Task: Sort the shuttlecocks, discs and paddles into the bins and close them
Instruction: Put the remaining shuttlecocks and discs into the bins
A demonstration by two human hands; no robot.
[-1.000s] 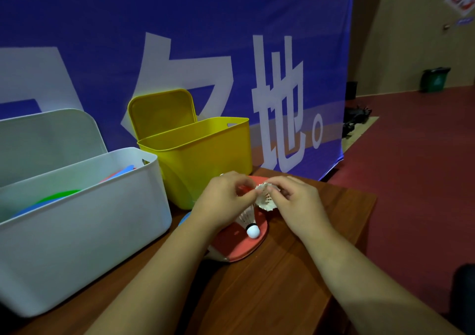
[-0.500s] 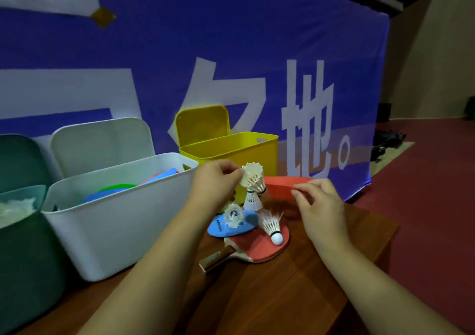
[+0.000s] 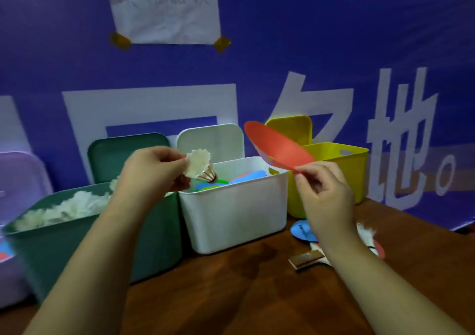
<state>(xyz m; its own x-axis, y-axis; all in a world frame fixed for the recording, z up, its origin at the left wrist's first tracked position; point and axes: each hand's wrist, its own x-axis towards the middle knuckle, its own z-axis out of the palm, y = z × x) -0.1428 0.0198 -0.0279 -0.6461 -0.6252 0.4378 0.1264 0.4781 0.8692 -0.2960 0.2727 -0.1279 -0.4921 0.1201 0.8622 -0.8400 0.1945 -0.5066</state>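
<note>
1. While the left hand [image 3: 154,172] pinches a white feather shuttlecock [image 3: 199,166] by its skirt, the cork tip points down and right, above the adjoining rims of two bins.
2. The right hand [image 3: 323,188] pinches a flat red plastic disc [image 3: 277,147] by its lower edge, tilted above the right rim of the white plastic bin [image 3: 236,216].
3. The white plastic bin holds blue and green discs [image 3: 246,176]; its lid stands upright behind.
4. Left of it, the dark green plastic bin [image 3: 77,231] holds heaped white shuttlecocks [image 3: 64,208].
5. An open yellow plastic bin [image 3: 359,170] stands just right.
6. On the brown wooden surface [image 3: 257,296], partly hidden by the right forearm, lie a blue disc [image 3: 300,229], a red paddle with wooden handle [image 3: 305,258] and another shuttlecock [image 3: 365,234].
</note>
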